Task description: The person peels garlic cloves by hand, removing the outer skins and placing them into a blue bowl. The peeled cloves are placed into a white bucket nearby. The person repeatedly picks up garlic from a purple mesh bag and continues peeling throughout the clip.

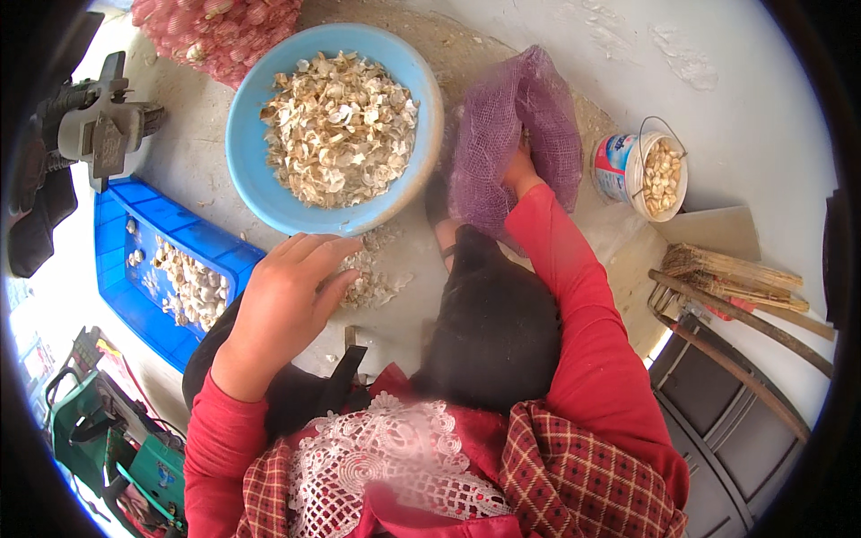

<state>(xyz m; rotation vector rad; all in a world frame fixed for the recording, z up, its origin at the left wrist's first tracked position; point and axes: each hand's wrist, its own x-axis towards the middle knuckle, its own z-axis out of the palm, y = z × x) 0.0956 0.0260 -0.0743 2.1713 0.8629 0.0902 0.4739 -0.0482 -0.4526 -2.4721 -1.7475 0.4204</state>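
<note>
My right hand [518, 172] reaches into the mouth of a purple mesh bag [484, 152]; its fingers are hidden inside the netting. The bag stands beside a large round light-blue basin [240, 148] that holds a heap of dry garlic skins [341, 130]. My left hand [291, 285] hovers over my lap near the basin's front rim, thumb apart from the fingers, with nothing visible in it. Below that rim, a small pile of loose garlic skins [372, 280] lies on the floor, beside my left fingers.
At left, a blue plastic crate [112, 260] holds garlic bulbs [193, 287]. A red mesh sack of garlic [220, 27] stands at the far left. To the right are a white bucket [619, 170] of peeled cloves, a straw broom [726, 269] and a curved wooden handle [735, 314].
</note>
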